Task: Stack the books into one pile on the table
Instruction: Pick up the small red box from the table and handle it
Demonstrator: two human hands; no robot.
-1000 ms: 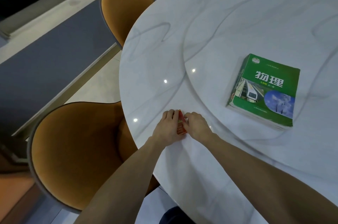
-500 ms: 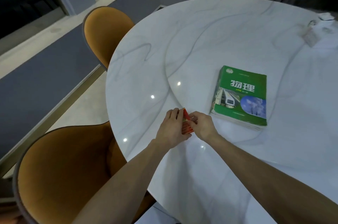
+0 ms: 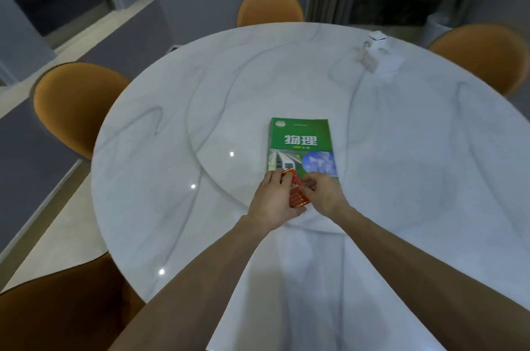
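Note:
A green textbook (image 3: 301, 144) with white characters lies flat on the raised round centre of the white marble table (image 3: 401, 178). Just in front of its near edge I hold a small red book (image 3: 296, 193) between both hands, tilted on its edge. My left hand (image 3: 274, 201) grips its left side and my right hand (image 3: 322, 193) pinches its right side. My fingers hide most of the red book and overlap the green book's near edge.
Orange chairs ring the table: one at the left (image 3: 77, 104), one at the far side (image 3: 269, 7), one at the right (image 3: 484, 55), one at the near left (image 3: 57, 316). A small white box (image 3: 377, 55) sits at the table's far right.
The view has swung up and right. Both hands have carried the red book rightward up to the green textbook's near edge.

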